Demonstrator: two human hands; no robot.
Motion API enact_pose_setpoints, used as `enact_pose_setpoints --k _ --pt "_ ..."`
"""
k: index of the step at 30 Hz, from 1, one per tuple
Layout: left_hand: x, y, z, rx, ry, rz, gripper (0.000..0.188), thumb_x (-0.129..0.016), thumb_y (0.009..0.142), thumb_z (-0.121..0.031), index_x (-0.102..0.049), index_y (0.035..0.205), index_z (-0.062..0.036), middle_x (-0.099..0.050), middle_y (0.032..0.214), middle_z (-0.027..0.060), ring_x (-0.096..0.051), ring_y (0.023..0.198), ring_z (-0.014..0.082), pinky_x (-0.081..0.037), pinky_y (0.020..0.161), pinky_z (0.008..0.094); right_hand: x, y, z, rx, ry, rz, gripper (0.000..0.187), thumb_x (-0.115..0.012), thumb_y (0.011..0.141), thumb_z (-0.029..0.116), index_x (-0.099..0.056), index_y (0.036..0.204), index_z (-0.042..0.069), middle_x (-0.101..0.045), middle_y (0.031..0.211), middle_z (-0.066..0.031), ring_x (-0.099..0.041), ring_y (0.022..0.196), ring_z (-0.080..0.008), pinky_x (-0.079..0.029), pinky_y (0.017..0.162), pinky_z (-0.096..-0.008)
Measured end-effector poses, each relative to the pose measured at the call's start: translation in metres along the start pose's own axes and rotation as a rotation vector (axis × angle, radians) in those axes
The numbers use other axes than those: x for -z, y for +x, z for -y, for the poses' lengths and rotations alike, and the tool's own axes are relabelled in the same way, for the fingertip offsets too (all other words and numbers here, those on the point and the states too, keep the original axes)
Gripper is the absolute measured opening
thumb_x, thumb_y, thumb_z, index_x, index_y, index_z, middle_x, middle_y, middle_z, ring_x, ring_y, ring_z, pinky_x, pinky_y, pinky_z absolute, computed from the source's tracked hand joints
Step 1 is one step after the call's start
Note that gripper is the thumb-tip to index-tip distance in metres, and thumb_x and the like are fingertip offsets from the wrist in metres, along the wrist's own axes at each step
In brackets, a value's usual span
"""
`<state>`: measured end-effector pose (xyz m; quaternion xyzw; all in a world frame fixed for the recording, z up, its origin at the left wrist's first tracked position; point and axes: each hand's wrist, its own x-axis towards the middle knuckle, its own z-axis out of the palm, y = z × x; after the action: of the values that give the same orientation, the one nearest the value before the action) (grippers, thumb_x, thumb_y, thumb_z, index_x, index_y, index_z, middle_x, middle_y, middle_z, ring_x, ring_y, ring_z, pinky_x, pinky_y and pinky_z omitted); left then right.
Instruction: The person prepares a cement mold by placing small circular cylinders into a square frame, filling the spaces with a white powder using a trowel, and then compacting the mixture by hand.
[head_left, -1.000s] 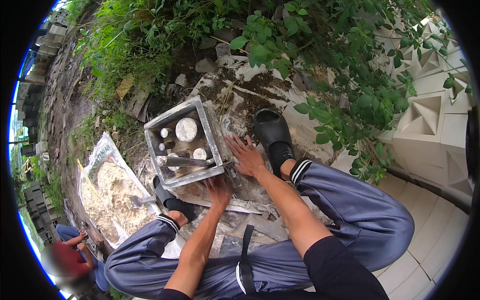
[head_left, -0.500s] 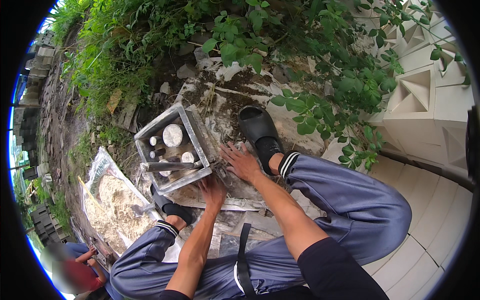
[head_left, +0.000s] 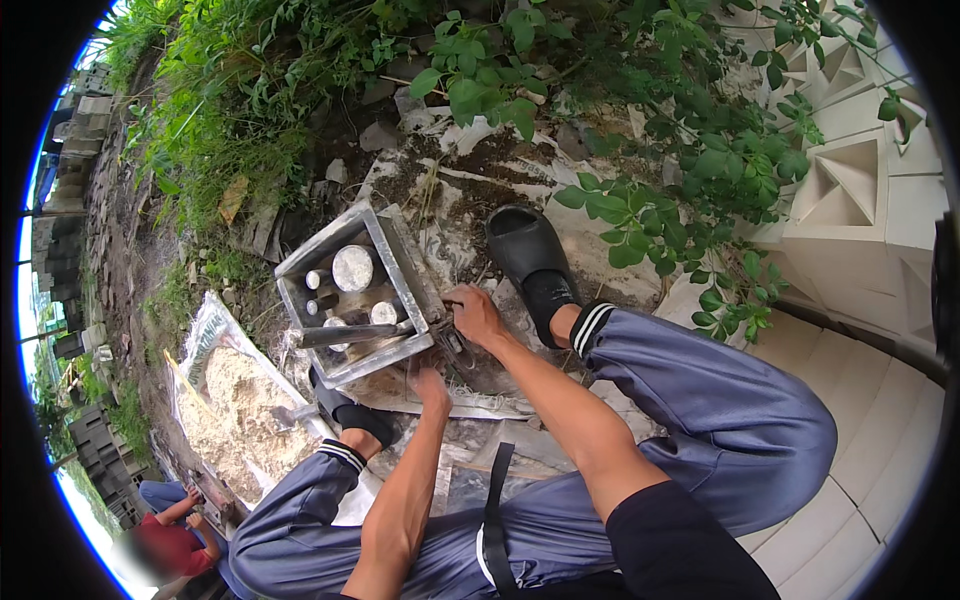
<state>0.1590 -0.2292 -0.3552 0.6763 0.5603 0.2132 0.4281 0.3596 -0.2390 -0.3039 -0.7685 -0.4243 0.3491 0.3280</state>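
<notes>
Metal mould [head_left: 352, 292] on rubble ground [head_left: 470, 195]; both hands touching.

The scene is seen from a single fisheye camera worn on the head, directed steeply down over the squatting person's knees. The left hand [head_left: 432, 385] and right hand [head_left: 474, 314] are caught close beneath, at the square metal mould [head_left: 352, 292]. Straight edges are bent toward the rim, where a seated person [head_left: 170, 540] is glimpsed at lower left
</notes>
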Motion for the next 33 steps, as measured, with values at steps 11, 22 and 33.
enact_pose_setpoints --k 11,22,33 --pt "-0.015 0.031 -0.056 0.891 -1.221 -0.249 0.031 -0.047 0.096 -0.012 -0.046 0.124 -0.0014 -0.052 0.121 0.0139 -0.052 0.11 0.0286 -0.044 0.101 0.0388 0.02 0.05 -0.01 -0.698 0.835 0.514 0.023 -0.05 0.09 0.014 -0.066 0.103 0.004 -0.067 0.093 -0.003 -0.063 0.074 -0.0099 -0.052 0.063 -0.0219" --pt "-0.029 0.029 -0.025 1.009 -1.262 -0.228 0.023 -0.048 0.096 -0.016 -0.055 0.114 -0.0047 -0.061 0.11 0.0092 -0.058 0.102 0.0224 -0.047 0.094 0.0341 0.004 0.042 -0.008 -0.596 0.692 0.3 0.018 -0.074 0.074 0.01 -0.071 0.087 -0.002 -0.067 0.079 -0.0119 -0.062 0.065 -0.019 -0.049 0.057 -0.0354" --pt "-0.015 0.029 -0.049 1.074 -1.352 -0.214 0.016 -0.048 0.093 -0.005 -0.06 0.104 -0.0044 -0.065 0.105 0.0099 -0.061 0.1 0.0191 -0.047 0.093 0.034 0.017 0.057 0.025 -0.545 0.751 0.182 0.027 -0.059 0.072 0.002 -0.067 0.096 -0.005 -0.067 0.089 -0.0185 -0.061 0.077 -0.0254 -0.048 0.069 -0.0365"
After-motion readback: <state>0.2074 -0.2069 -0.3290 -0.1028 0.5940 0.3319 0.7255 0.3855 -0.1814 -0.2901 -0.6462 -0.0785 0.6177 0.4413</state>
